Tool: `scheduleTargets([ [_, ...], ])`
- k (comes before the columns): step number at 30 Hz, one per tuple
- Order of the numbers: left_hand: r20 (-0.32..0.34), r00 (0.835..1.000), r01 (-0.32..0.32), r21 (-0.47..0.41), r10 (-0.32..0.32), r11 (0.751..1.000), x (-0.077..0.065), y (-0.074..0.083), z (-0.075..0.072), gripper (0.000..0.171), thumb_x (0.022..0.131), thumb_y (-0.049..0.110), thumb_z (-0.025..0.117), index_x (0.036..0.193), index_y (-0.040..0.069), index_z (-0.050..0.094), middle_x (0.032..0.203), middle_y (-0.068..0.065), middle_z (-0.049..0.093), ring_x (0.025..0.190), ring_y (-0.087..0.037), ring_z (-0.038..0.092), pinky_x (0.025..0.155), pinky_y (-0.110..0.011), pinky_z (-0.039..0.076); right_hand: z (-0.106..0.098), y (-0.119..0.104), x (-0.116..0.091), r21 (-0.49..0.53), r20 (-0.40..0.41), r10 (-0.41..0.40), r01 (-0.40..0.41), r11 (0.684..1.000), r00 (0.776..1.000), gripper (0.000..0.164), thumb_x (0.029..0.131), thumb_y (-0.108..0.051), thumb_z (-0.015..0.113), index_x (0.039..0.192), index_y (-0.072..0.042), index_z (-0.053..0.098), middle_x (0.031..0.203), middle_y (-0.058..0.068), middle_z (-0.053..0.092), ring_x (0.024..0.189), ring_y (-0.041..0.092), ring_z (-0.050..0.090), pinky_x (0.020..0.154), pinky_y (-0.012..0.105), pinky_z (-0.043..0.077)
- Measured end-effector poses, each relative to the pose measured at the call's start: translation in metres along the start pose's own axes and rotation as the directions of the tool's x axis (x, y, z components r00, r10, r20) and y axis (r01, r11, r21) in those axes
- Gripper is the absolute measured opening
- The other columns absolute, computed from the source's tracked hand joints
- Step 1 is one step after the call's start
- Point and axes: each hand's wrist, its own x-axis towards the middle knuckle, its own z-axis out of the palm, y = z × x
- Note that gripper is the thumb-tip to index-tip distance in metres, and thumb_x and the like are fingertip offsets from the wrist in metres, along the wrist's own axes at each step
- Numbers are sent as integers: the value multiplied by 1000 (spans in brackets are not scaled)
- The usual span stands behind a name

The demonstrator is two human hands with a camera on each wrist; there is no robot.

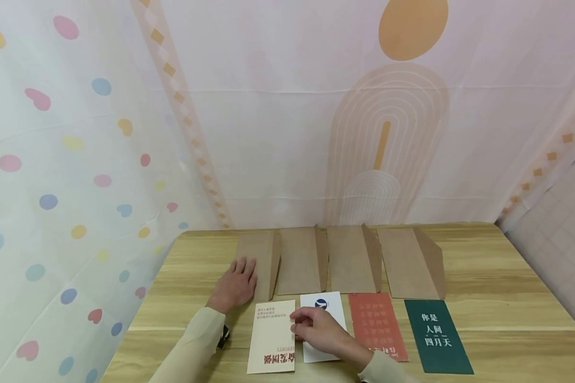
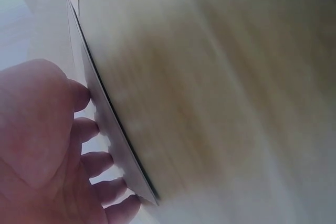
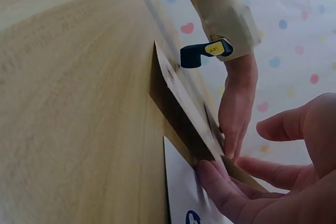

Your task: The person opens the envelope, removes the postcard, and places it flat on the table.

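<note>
My left hand [image 1: 233, 284] rests on the left edge of the leftmost brown envelope [image 1: 257, 247], fingers spread and fairly straight. In the left wrist view its fingertips [image 2: 98, 164] lie against a thin sheet's face. At the right long edge of a cream card [image 1: 268, 340] with red print are the fingers of my right hand [image 1: 322, 332]. That card is tilted up along this edge in the right wrist view, with its dark side showing. There the thumb stands apart from the card; I cannot tell whether the other fingers pinch it. Under the right hand lies a white card [image 1: 334, 304] with a blue logo.
More brown envelopes [image 1: 297, 266] stand in a row along the table's back, flaps to the right. A red card [image 1: 376, 324] and a dark green card [image 1: 438, 354] lie at front right on the wooden table [image 1: 498, 319]. Behind hangs a patterned curtain [image 1: 268, 133].
</note>
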Motion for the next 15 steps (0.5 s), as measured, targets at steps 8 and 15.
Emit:
scheduleTargets([
  [8, 2, 992, 126, -155, -127, 980, 1, 0, 3, 53, 107, 28, 37, 153, 2, 35, 156, -25, 32, 142, -48, 30, 110, -61, 31, -9, -2, -2, -47, 21, -29, 30, 998, 999, 29, 92, -12, 64, 115, 4, 66, 96, 7, 70, 80, 16, 65, 66, 25, 51],
  [15, -89, 986, 119, -206, -140, 971, 0, -1, -3, 51, 105, 26, 39, 151, 3, 38, 155, -27, 33, 143, -49, 28, 111, -66, 26, -34, -10, -5, -242, -50, -163, 146, 959, 985, 33, 95, -18, 64, 122, 1, 64, 116, 16, 65, 98, 27, 65, 78, 35, 55],
])
